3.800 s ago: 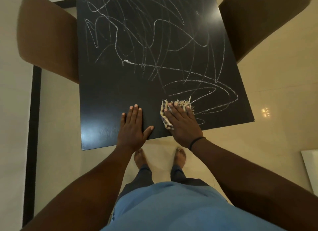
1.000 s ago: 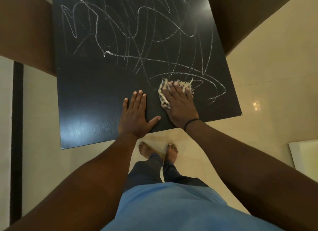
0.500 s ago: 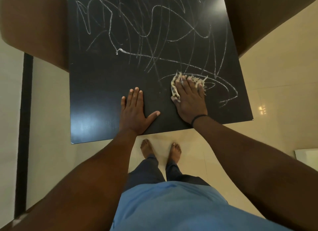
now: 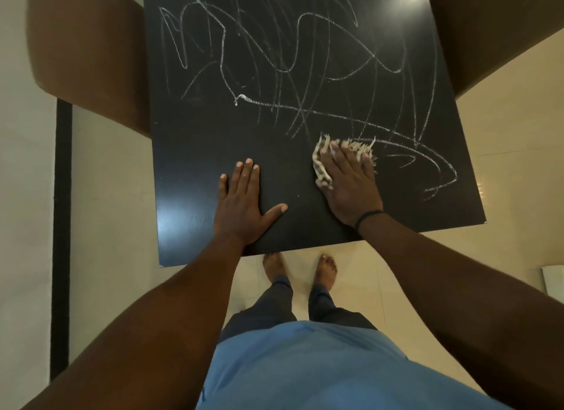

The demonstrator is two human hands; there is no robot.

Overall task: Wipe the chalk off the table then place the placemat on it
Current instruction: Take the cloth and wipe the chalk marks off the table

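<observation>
Black table (image 4: 195,153) fills the upper centre of the frame, seen from above. White chalk scribbles (image 4: 293,58) cover its upper and right parts; the lower left strip near the edge looks bare and dark, with a glare spot at lower left. Right hand (image 4: 348,180) lies flat, palm down, right of centre, fingers together and pressing a small frayed cloth (image 4: 322,165) onto the table; its grip is a flat press, not a pinch. Cloth's striped edge shows left of the fingers, fringe sticks out past the fingertips, touching the near end of a looping chalk line. Black band (image 4: 367,217) on the right wrist. Left hand (image 4: 242,205) rests flat on the bare part of the table, left of the right hand and apart from it, fingers together, thumb spread wide, holding nothing. Brown chairs sit at upper left (image 4: 91,49) and upper right (image 4: 488,28). Bare feet (image 4: 274,266) on pale tile floor below the table edge. No placemat can be identified.
</observation>
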